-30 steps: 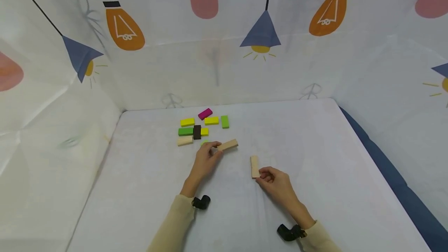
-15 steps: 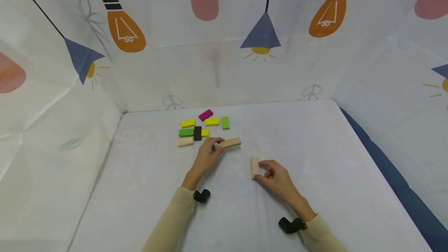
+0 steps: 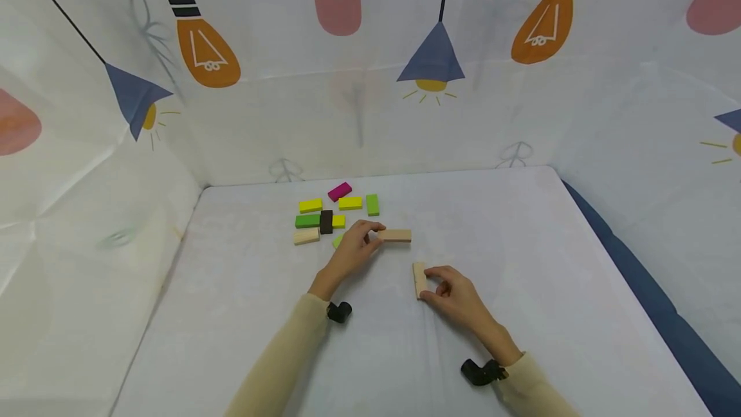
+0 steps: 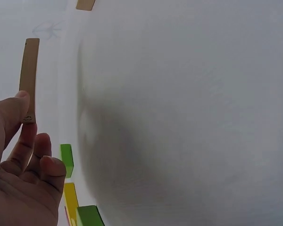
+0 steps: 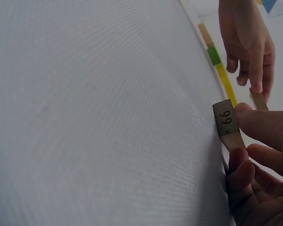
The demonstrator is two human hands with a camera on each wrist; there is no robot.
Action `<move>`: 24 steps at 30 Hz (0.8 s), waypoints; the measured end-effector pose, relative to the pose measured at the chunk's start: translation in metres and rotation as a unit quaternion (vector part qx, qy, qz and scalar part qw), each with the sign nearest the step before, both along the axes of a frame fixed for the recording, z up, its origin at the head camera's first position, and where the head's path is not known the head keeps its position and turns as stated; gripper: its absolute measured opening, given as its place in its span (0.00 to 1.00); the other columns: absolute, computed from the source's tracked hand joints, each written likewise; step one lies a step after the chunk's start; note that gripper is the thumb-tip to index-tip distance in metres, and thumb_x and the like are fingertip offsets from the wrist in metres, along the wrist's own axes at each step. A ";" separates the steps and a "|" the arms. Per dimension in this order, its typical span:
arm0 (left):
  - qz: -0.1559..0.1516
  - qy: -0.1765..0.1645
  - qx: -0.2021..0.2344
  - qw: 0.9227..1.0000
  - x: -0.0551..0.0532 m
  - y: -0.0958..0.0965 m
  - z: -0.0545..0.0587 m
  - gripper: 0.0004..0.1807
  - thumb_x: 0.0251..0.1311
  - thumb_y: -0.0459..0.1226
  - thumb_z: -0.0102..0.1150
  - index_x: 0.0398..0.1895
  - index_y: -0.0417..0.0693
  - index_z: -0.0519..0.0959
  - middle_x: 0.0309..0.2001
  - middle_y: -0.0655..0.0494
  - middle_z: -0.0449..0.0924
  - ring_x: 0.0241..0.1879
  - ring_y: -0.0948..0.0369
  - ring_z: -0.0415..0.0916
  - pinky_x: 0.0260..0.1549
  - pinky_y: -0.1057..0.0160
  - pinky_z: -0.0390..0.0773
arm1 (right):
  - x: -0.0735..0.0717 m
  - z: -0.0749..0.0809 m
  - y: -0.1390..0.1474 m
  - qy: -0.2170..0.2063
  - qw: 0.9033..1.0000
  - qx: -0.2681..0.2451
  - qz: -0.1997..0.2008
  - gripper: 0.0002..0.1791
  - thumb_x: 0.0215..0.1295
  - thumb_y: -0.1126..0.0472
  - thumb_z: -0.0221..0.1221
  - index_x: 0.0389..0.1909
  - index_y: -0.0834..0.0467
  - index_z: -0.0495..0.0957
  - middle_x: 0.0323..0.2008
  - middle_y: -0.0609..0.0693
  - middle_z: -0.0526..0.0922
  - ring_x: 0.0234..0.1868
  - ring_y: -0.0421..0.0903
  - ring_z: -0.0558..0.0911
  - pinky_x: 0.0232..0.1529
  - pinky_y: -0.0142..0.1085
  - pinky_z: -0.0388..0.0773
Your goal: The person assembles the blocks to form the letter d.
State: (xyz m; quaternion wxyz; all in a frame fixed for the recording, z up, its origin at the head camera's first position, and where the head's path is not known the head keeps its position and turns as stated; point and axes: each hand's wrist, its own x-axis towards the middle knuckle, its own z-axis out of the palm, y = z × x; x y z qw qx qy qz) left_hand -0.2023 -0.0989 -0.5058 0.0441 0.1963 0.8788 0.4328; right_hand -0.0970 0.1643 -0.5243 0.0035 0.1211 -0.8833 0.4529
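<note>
My left hand (image 3: 353, 252) pinches the left end of a plain wooden block (image 3: 396, 236), held level and pointing right. In the left wrist view, thumb and fingertips grip the lower end of that wooden block (image 4: 30, 66). To the right and nearer, my right hand (image 3: 460, 297) holds a second plain wooden block (image 3: 419, 280) between thumb and fingers, its length pointing away from me. Dark digits mark the end of this second block (image 5: 225, 117) in the right wrist view. The two blocks are apart.
Left of my left hand lie several blocks on the white table (image 3: 521, 243): magenta (image 3: 339, 191), yellow (image 3: 311, 205), green (image 3: 307, 221), black (image 3: 327, 221) and plain wood (image 3: 306, 236). A light green block (image 3: 337, 241) is partly hidden by that hand. White printed sheets (image 3: 370, 114) surround the table.
My left hand has carried its block right and slightly away, turning it from slanted to nearly crosswise. My right hand's fingers have spread along the side of its block, which has barely moved.
</note>
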 end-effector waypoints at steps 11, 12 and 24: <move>-0.079 -0.037 -0.014 0.996 -0.023 0.010 0.005 0.17 0.73 0.38 0.59 0.63 0.50 0.79 0.60 0.52 0.78 0.48 0.58 0.73 0.52 0.61 0.77 | 0.003 -0.001 0.001 0.008 1.000 0.003 -0.002 0.24 0.55 0.62 0.76 0.53 0.63 0.83 0.49 0.58 0.84 0.27 0.30 0.75 0.28 0.28 0.76; -0.085 -0.039 -0.017 0.995 -0.025 0.011 0.005 0.17 0.73 0.38 0.59 0.62 0.50 0.79 0.60 0.52 0.78 0.49 0.58 0.74 0.53 0.61 0.78 | 0.003 -0.001 0.001 0.009 1.000 0.005 -0.003 0.24 0.55 0.62 0.76 0.53 0.63 0.83 0.49 0.58 0.84 0.27 0.30 0.75 0.28 0.28 0.76; -0.096 -0.070 -0.071 0.990 -0.034 0.028 -0.003 0.16 0.73 0.35 0.58 0.61 0.48 0.79 0.60 0.49 0.78 0.56 0.55 0.74 0.62 0.53 0.76 | 0.005 -0.003 0.000 0.029 1.000 -0.007 0.003 0.23 0.56 0.63 0.75 0.52 0.65 0.83 0.47 0.58 0.84 0.26 0.30 0.74 0.27 0.28 0.75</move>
